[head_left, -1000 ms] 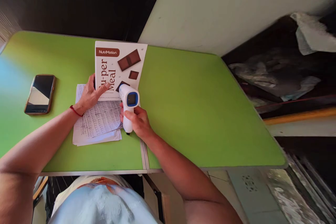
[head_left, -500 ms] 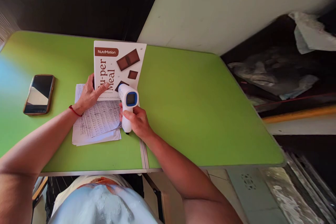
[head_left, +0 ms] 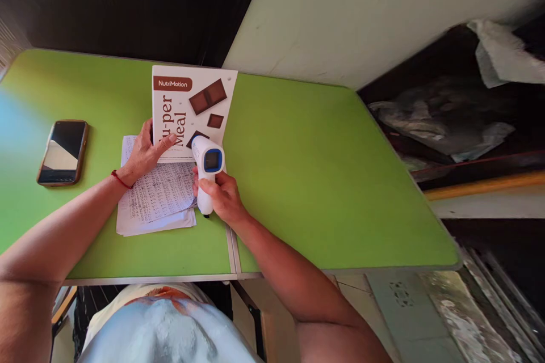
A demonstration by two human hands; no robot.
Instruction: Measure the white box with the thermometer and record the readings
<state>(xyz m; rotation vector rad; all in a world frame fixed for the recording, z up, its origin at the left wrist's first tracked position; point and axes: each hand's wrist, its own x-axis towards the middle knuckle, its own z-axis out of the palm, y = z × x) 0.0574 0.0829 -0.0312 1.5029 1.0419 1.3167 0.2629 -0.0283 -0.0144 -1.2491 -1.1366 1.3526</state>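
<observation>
Head view: a green table (head_left: 323, 181) spans the scene. The left hand (head_left: 145, 153) grips the printed box (head_left: 195, 116) near its lower left corner — thumb across the front, probably to steady it with its lettering facing the wearer. Handwritten papers (head_left: 159, 195) lie partly beneath it in view. Left of them, a phone (head_left: 63, 153) sits apart, likely clear of the work. The right hand (head_left: 227, 198) is wrapped around the handle of a white thermometer gun (head_left: 201, 160) — seemingly so its screen faces the wearer; contact with the box cannot be told.
</observation>
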